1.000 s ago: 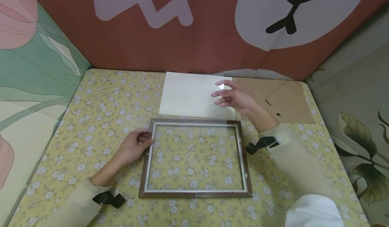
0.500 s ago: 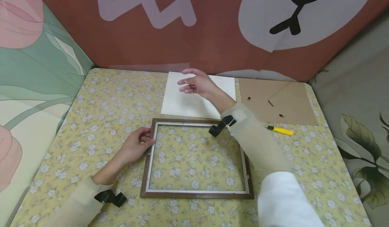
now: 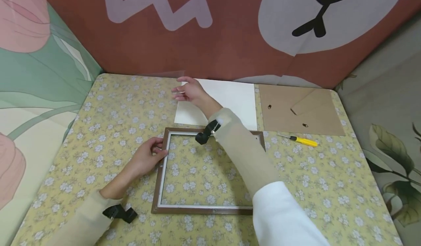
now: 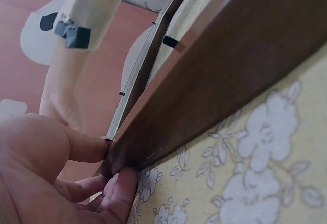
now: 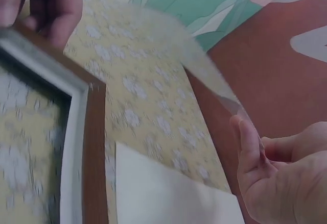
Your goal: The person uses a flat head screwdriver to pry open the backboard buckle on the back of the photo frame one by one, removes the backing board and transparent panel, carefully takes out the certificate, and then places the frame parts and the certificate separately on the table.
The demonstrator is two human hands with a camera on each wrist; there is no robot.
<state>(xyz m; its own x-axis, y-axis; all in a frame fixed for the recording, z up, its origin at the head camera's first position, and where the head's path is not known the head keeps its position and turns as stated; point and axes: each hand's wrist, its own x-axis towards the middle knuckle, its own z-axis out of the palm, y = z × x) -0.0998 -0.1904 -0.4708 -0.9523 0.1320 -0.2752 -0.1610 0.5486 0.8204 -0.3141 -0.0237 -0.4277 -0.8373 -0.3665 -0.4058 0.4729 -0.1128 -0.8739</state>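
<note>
A brown picture frame (image 3: 204, 211) with a pale inner lip lies flat on the flowered cloth, the cloth's pattern showing through its opening. My left hand (image 3: 146, 158) grips the frame's left side, thumb on top and fingers against the outer edge in the left wrist view. Above the left end of a white sheet of paper (image 3: 227, 99), my right hand (image 3: 190, 92) pinches a clear, bendy plastic sheet (image 5: 204, 71) by its edge. That sheet stretches away to the left and is hard to make out in the head view.
To the right of the paper lies a brown backing board (image 3: 309, 110) with small dark metal fittings (image 3: 304, 125) on it. A yellow-handled screwdriver (image 3: 304, 141) rests in front of the board. A red patterned wall (image 3: 213, 48) rises behind the table.
My right hand has travelled left across the white paper, carrying the clear sheet. The screwdriver and another fitting have come into view behind it. My left hand stays on the frame.
</note>
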